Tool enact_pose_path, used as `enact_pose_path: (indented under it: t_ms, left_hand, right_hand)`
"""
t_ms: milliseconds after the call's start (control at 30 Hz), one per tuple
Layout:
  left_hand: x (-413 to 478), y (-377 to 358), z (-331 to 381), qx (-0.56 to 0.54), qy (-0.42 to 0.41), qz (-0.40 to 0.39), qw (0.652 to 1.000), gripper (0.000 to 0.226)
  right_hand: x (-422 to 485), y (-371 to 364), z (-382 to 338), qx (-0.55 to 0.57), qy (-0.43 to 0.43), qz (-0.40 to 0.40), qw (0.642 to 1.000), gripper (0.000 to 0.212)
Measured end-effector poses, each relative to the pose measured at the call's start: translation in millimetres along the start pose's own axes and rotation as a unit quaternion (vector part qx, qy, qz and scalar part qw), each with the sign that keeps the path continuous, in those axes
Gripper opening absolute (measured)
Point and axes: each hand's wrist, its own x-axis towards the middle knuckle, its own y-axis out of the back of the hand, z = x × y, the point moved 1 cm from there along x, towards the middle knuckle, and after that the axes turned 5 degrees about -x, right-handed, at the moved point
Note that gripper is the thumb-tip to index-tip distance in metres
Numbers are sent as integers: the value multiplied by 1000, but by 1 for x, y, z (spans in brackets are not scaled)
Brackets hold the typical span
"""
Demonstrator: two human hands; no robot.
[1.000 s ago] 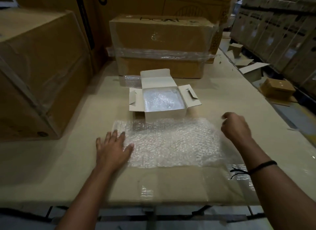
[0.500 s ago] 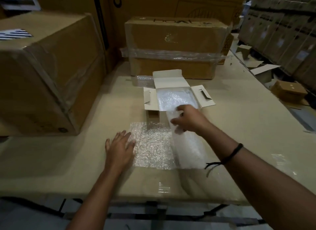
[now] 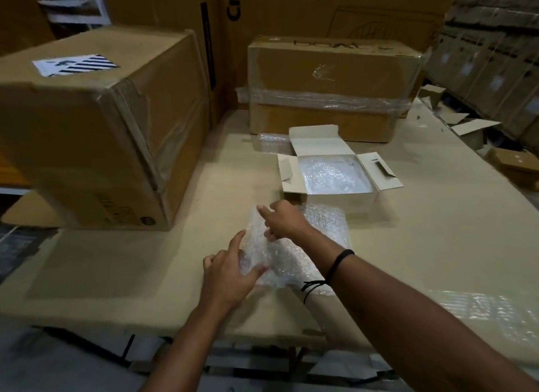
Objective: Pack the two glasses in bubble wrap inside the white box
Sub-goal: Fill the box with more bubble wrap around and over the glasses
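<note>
While the left hand lay flat on the bubble wrap half a second ago, it is now lifted. It holds the sheet's near left edge between thumb and pointing finger. The right hand has pulled its side across to the left, so the sheet is folded over. Its fingers are curled and seem to pinch the top fold, though the wrap blurs them. The sheet lies on the table, just in front of the open white box.
</note>
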Motion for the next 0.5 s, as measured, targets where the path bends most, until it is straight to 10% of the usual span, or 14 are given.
enact_pose_path:
  t_ms: [200, 500]
  left_hand:
    - [16, 7, -11, 130, 10, 83, 988, 28]
    - [24, -14, 0, 174, -78, -108, 976, 57]
  right_hand:
    - [-22, 38, 60, -207, 18, 169, 963, 15]
    - [-36, 56, 128, -178, -149, 143, 962, 65]
